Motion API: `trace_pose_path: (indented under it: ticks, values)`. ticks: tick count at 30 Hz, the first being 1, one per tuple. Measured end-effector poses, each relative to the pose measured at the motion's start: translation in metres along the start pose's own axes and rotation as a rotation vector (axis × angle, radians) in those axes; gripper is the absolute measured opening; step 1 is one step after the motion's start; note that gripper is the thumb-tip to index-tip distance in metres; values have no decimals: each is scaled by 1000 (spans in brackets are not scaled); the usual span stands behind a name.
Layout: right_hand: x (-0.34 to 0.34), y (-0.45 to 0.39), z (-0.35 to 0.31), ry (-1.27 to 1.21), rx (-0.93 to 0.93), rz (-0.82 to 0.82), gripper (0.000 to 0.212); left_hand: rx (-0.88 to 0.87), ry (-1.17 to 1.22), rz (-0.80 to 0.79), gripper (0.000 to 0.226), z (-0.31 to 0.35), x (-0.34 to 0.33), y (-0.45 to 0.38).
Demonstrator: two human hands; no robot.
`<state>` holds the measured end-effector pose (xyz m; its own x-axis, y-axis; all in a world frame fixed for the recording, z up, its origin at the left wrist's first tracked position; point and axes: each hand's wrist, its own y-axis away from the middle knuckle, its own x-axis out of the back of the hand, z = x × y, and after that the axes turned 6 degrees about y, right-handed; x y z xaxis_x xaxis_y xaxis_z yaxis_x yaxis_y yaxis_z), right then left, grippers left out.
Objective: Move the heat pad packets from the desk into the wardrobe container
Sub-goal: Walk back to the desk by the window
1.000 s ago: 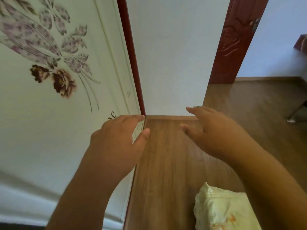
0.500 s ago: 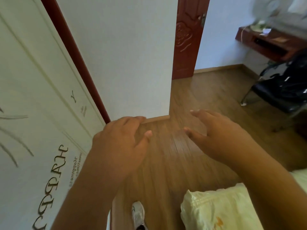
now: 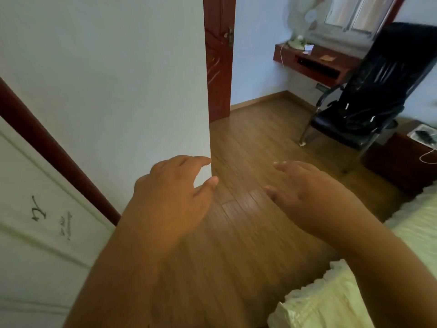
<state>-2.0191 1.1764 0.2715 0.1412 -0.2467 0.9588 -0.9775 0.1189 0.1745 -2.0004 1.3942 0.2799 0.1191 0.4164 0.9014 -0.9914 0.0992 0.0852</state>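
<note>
Both my hands float in front of me over the wooden floor, holding nothing. My left hand (image 3: 172,195) has its fingers loosely spread near the corner of a white wall. My right hand (image 3: 305,192) is stretched forward, fingers apart. The reddish wall-mounted desk (image 3: 314,61) is far off at the upper right, with small items on top, among them an orange-brown flat piece (image 3: 327,58) too small to identify. The white wardrobe door (image 3: 35,209) with lettering fills the lower left. No wardrobe container is in view.
A black chair (image 3: 369,95) stands before the desk. A fan (image 3: 299,22) sits on the desk's left end. A dark red door (image 3: 218,58) is behind the wall corner. Pale frilled bedding (image 3: 354,292) lies at lower right, a dark bedside cabinet (image 3: 402,159) at right.
My view has swung right, away from the wardrobe door; the desk, chair and window have come into sight. Both hands stay empty and hold the same spread pose.
</note>
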Motion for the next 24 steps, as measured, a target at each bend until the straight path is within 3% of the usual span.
trace_pose_path:
  ticks: [12,24]
  values:
    - [-2,-115,-4,-48,-99,-2,70,-114,-24,-80,52,-1,-8,-129]
    - [62,-291,44,-94,-92,101,69,-198,-68,-27,53,85,-9,-311]
